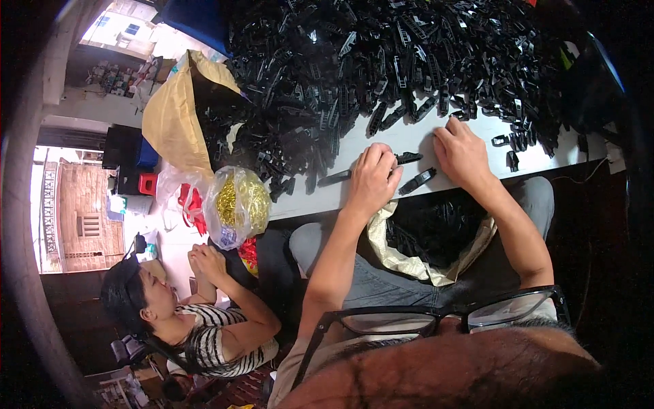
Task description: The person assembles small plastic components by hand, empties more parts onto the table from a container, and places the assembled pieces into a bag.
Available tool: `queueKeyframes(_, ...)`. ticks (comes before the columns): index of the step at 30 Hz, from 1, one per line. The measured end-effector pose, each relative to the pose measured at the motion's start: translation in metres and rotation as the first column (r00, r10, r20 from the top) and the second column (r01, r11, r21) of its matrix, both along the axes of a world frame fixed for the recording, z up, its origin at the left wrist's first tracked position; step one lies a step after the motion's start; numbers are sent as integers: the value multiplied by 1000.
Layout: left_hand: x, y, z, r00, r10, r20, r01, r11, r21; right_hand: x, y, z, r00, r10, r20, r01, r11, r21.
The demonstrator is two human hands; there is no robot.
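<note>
My left hand rests low over the white tabletop, its fingers bent inward; whatever lies under them is hidden. One slim black plastic piece pokes out on its left, and another black piece lies by its fingertips on the right. Between my hands is a separate black plastic part. My right hand reaches to the near edge of a large heap of black plastic parts, its bent fingers somewhat apart, the tips next to loose pieces.
A pale sack with black pieces inside sits open on my lap, below the table edge. To the left are a tan sack and a clear bag of yellow material. A co-worker sits at the left, hands raised together.
</note>
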State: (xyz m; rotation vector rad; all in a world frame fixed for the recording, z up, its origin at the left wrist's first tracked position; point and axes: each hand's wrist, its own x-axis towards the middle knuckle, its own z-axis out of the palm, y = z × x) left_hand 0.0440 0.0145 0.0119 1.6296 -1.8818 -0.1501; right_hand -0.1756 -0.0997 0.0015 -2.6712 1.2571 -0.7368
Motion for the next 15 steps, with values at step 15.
queueKeyframes(15, -8, -11, -12, 996, 90, 11, -89, 992, -91, -20, 1, 1, 996, -81, 35, 78, 992, 101)
